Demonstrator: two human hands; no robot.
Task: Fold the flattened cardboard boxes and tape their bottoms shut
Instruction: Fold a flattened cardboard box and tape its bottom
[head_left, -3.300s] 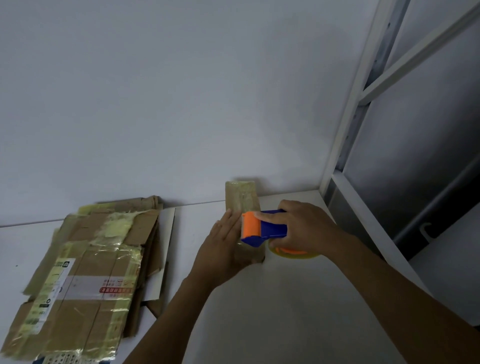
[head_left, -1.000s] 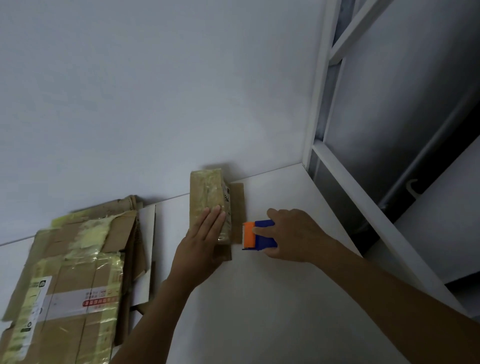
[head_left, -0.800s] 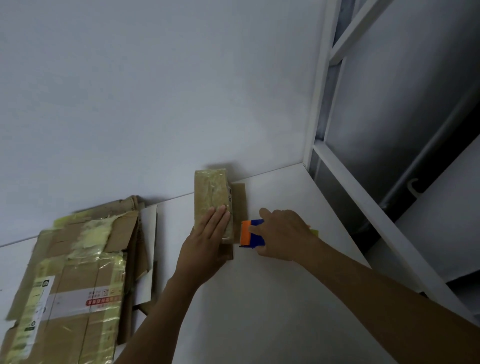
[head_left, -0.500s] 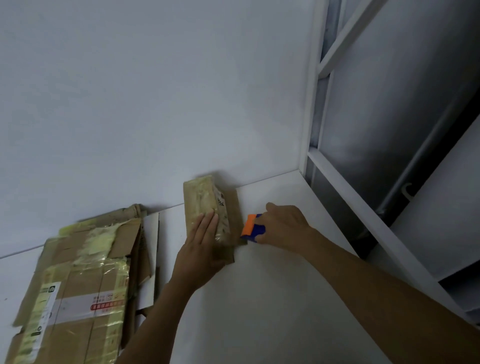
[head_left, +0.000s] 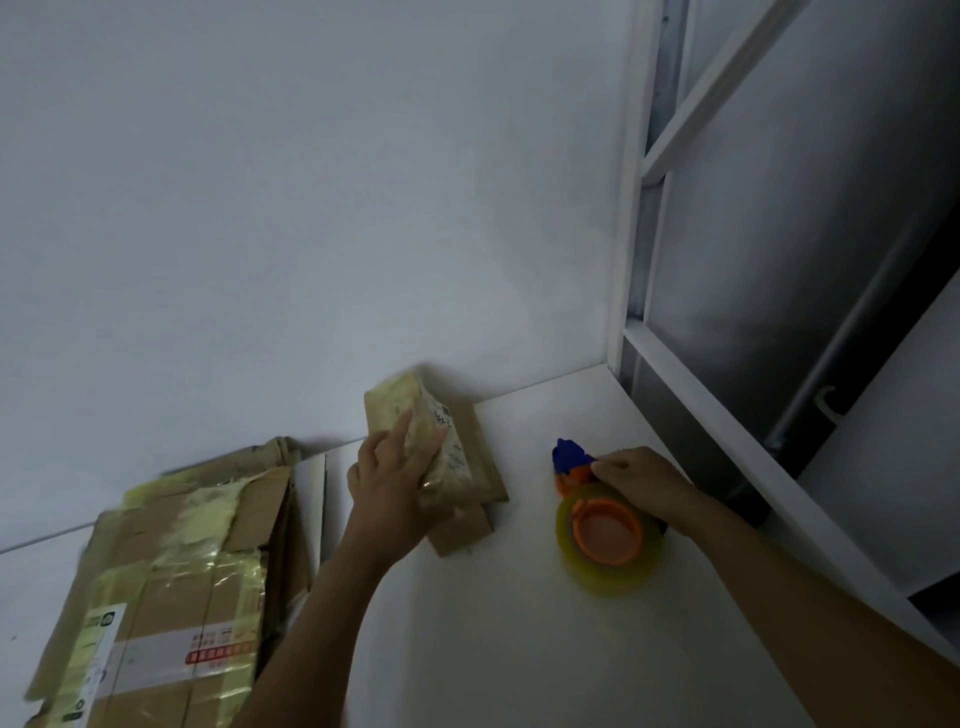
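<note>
A small brown cardboard box (head_left: 457, 457), partly wrapped in yellowish tape, stands tilted on the white table near the back wall. My left hand (head_left: 392, 486) grips its left side, fingers spread over the taped face. To the right, the blue and orange tape dispenser (head_left: 605, 519) with its clear tape roll lies flat on the table. My right hand (head_left: 647, 486) rests on the dispenser's far side, fingers touching its handle.
A stack of flattened, taped cardboard boxes (head_left: 171, 587) lies at the left of the white table (head_left: 493, 649). A white wall runs along the back. A white metal frame (head_left: 727, 431) with dark panels borders the table on the right.
My right hand has carried the tape dispenser away from the box to the right and laid it on its side. My left hand has tilted the box and grips it.
</note>
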